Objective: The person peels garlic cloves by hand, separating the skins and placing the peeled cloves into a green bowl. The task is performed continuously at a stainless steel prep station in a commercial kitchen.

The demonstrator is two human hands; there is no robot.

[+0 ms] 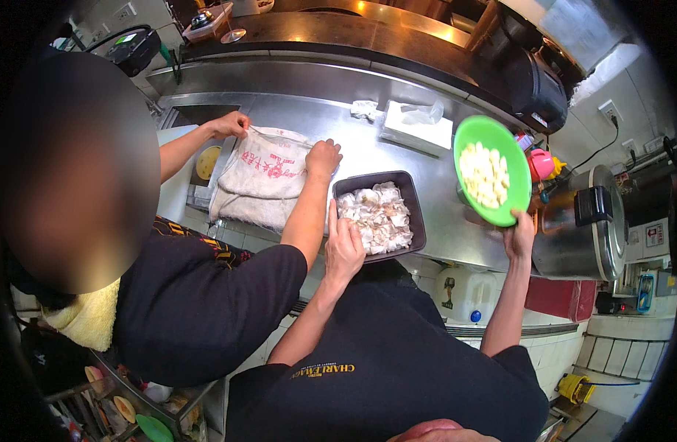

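My left hand (345, 246) grips the near left rim of a dark rectangular pan (419, 221). Papery white garlic skins (377, 215) fill that pan, perhaps with whole pieces among them. On the right, my right hand (519, 235) holds the near rim of a green plastic bowl (490, 212), which is tilted towards me. Peeled garlic cloves (483, 174) lie inside the bowl. A dark shape shows partly behind the bowl's left side; the rest of it is hidden.
At left, a co-worker's hands (323, 159) hold a white cloth sack (266, 166) with red print. Behind the pan sits a tissue box (415, 128) on the steel counter (316, 119). A large steel cooker (578, 232) stands right; below is a white plastic jug (465, 293).
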